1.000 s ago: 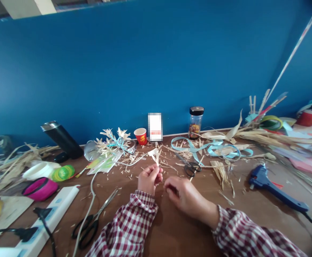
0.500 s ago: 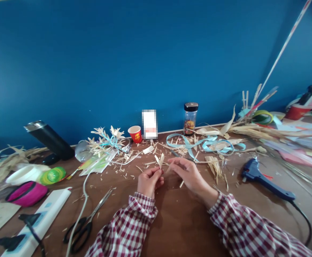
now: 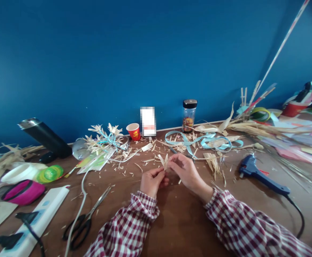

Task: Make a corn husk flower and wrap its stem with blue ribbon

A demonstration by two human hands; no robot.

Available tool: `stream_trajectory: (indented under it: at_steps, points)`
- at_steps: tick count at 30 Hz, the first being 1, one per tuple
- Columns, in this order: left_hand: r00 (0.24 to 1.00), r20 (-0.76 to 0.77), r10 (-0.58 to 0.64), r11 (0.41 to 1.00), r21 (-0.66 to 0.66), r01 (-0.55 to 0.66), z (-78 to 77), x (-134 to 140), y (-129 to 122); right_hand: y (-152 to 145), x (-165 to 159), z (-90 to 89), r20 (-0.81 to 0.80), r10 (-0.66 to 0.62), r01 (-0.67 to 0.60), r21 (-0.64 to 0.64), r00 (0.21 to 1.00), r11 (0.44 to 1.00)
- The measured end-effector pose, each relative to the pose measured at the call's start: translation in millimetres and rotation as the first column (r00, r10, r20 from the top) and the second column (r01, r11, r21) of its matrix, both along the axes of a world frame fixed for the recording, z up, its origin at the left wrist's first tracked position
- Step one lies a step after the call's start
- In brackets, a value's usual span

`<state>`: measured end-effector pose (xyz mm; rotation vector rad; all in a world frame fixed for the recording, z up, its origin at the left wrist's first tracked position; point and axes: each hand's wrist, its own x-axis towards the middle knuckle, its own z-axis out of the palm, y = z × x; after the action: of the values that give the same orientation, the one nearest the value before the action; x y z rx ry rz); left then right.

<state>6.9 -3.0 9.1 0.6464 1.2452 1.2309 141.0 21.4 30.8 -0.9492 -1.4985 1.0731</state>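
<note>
Head view | left hand [image 3: 152, 181]: fingers clamped on husk petals [image 3: 166, 161], tips up, above surface [image 3: 182, 228] | right hand [image 3: 186, 175]: fingers at petals' right side, can't tell if gripping | scissors [image 3: 88, 216] left, glue gun [image 3: 262, 177] right

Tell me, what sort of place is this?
Probably a craft workspace, perhaps for making dried-husk flowers. Three things suggest it: the bunch of pale flowers with light blue strands, the blue glue gun, and the dry husk strips on the tabletop.
</note>
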Motion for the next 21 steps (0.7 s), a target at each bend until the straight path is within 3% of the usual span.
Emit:
stream_trajectory:
  at_steps: [13,21]
  points:
    - [0.994,-0.09,-0.065,0.996,0.049,0.07,-2.3,0.5,-0.2,2.9,1.0,-6.6,0.076,-0.047,0.043,0.053,0.996,0.998]
    - [0.996,-0.084,-0.003,1.0,-0.02,0.001,4.7,1.0,-0.8,-2.2,2.7,-1.0,0.168,-0.047,0.021,0.152,0.985,0.988]
